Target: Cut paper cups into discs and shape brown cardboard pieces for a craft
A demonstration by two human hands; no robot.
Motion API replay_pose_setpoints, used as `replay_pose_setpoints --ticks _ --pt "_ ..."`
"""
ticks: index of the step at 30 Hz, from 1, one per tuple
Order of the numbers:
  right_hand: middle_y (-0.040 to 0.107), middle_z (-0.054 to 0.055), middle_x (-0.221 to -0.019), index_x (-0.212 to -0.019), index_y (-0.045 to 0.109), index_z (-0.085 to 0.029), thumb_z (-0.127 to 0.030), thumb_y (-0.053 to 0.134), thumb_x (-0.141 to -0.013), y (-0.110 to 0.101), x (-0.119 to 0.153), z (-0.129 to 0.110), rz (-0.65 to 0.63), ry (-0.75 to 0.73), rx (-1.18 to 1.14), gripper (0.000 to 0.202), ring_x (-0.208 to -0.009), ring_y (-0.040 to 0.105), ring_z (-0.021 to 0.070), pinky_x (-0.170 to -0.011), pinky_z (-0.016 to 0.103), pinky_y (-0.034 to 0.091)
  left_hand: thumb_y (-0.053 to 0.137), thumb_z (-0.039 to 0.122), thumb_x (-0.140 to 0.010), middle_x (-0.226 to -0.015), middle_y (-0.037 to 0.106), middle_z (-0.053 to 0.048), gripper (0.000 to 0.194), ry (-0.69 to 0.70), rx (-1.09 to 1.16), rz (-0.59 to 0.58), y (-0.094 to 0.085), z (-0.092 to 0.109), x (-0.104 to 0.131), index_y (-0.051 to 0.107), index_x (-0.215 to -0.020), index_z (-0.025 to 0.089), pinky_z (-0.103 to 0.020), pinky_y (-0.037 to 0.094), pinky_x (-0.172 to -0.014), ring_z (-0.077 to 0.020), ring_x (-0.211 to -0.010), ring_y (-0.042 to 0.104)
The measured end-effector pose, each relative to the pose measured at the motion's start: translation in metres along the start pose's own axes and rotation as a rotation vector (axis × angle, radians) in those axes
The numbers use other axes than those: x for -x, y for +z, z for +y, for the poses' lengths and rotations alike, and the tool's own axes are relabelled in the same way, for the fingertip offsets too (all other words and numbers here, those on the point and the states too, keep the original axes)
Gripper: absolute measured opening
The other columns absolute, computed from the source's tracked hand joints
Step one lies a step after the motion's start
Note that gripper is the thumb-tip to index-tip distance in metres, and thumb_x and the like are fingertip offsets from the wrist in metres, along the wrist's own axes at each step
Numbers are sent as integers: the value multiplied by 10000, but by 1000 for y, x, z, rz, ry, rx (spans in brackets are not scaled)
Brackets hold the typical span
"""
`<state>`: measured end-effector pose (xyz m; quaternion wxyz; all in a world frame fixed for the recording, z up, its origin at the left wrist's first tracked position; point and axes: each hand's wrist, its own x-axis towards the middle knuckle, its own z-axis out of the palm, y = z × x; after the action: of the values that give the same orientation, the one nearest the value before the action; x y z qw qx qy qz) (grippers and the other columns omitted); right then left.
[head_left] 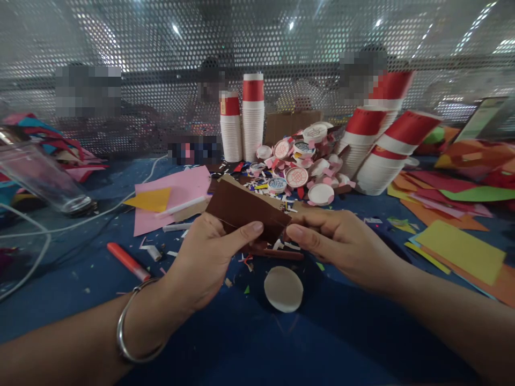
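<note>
A dark brown piece of paper [245, 206] is held up above the blue table. My left hand [211, 252] pinches its lower left part, thumb on the front face. At the paper's right corner, the thumb and fingers of my right hand [341, 244] are closed on it. Just below the hands lies a pale round disc [284, 289] on the table. Between the disc and the paper, a reddish-brown strip [277, 253] rests among small paper scraps.
Stacked paper cups [252, 128] stand behind, with more leaning stacks [376, 161] at right. Round decorated lids [296, 176] are heaped between them. Pink paper [189, 185], a red marker [127, 261] and a glass [52, 177] are left; yellow paper [462, 252] lies right.
</note>
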<state>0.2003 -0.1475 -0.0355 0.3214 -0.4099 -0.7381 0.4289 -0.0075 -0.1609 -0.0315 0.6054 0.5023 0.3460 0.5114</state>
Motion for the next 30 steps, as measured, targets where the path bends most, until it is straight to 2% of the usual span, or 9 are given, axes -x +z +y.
replay_pose_setpoints --ticks 4,10,15,20,24,27,30 --pt "499 2 -722 -768 632 -155 -667 554 -951 0 -1 0 -1 -16 15 550 -643 427 121 -558 276 315 747 161 -872 -1011 820 -69 189 12 -9 8 0 -1 2 767 -1059 178 -271 633 -712 -206 -870 771" --pt "422 -31 -663 -735 608 -152 -649 568 -956 0 0 3 -8 -19 -11 545 -576 361 93 -511 265 260 770 190 -856 -1033 813 -83 202 6 -50 42 0 -3 3 773 -1055 162 -276 633 -734 -208 -882 763" --pt "381 -51 -602 -708 597 -161 -619 546 -984 2 0 6 22 -57 -4 537 -529 335 82 -495 258 263 792 208 -839 -996 817 -103 196 -11 -34 63 1 -3 3 795 -1018 129 -260 625 -707 -204 -841 763" --pt "364 -47 -600 -632 496 -180 -652 567 -955 4 0 4 25 -52 -12 576 -528 325 82 -477 255 244 795 201 -834 -1021 816 -85 190 -36 -31 55 1 -3 4 791 -1019 158 -255 606 -699 -181 -804 745" --pt "428 -34 -629 -722 616 -160 -624 620 -934 6 0 3 -4 -45 -90 510 -546 360 87 -481 249 255 819 222 -826 -972 821 -80 188 -90 -46 9 0 -5 5 803 -1008 173 -207 562 -636 -156 -755 732" --pt "441 -39 -610 -803 691 -167 -583 643 -935 7 0 4 -13 -35 -141 439 -526 362 88 -468 249 244 842 236 -811 -969 820 -81 227 -115 -48 1 0 -5 6 812 -1027 174 -200 560 -644 -159 -780 732" --pt "445 -37 -597 -772 700 -178 -582 664 -920 9 0 4 -5 -48 -158 432 -528 378 93 -467 246 259 845 234 -810 -999 817 -77 256 -123 -37 -7 0 -5 7 809 -1059 185 -199 565 -662 -162 -809 736"
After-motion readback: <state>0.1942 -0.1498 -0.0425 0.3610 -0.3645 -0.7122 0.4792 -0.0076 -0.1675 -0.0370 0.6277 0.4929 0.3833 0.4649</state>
